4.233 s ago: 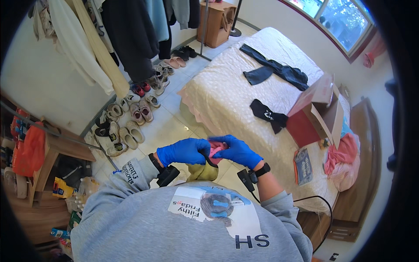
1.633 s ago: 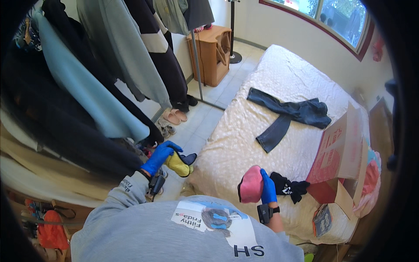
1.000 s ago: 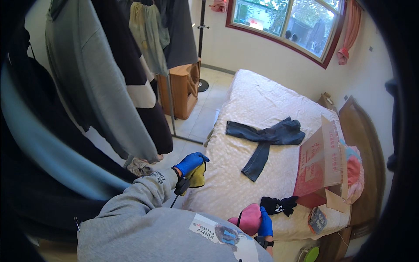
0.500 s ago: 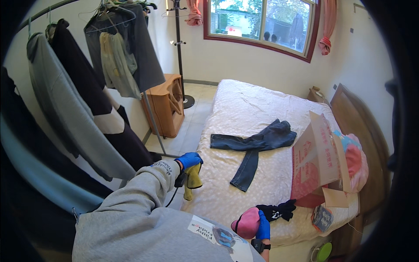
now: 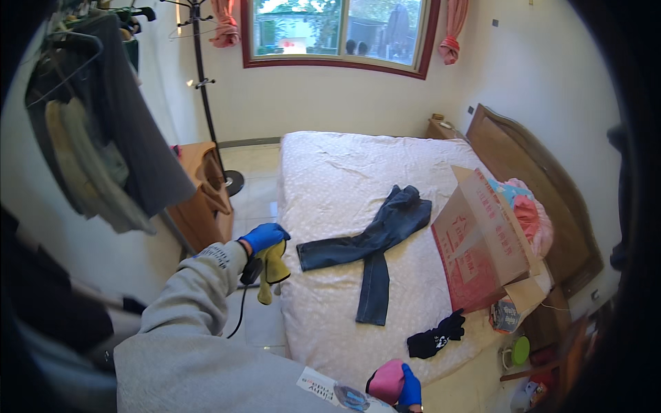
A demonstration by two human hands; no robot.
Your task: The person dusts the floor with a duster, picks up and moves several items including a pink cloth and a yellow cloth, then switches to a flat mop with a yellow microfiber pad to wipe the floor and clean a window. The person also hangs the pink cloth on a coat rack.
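Observation:
My left hand, in a blue glove, is closed on a yellow cloth piece with dark edging, which hangs down beside the bed's left edge. At the near edge of the bed, my blue-gloved right hand grips a rounded pink fabric piece with a black band; its exact kind is unclear. Black gloves with a white print lie on the bed just beyond my right hand. Dark blue jeans are spread out farther up, one leg pointing left and the other toward me.
A tall open cardboard box stands on the bed's right side, with pink and blue fabric behind it and a small printed packet near its base. Hanging clothes, a wooden cabinet and a black coat stand line the left.
My view has turned to the right. My right hand has drawn the pink piece back toward me, apart from the black gloves. The left hand still holds the yellow cloth.

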